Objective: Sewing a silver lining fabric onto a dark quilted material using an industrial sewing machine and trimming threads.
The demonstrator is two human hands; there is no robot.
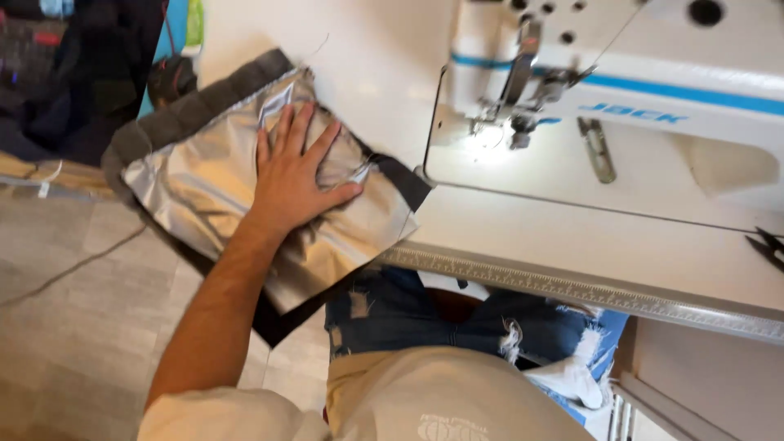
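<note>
- Clearly, only the left hand (pixel 296 173) shows; it lies flat, fingers spread, palm pressed down on a silver fabric panel (pixel 212 196), gripping nothing.
- Under and around the palm, the panel is crinkled and shiny, and it hangs half off the left edge of the white sewing table (pixel 588 245).
- Beyond the fingertips, a grey padded border (pixel 192 110) runs along the panel's far edge.
- Beside the thumb, a dark strip (pixel 406 181) edges the panel's right corner.
- Well to the right of the hand stands the white sewing machine (pixel 653 73), its lit needle area (pixel 510 131) apart from the panel.
- Far right of the hand, small black snips (pixel 768 245) lie at the table's edge.
- The right hand is out of view.
</note>
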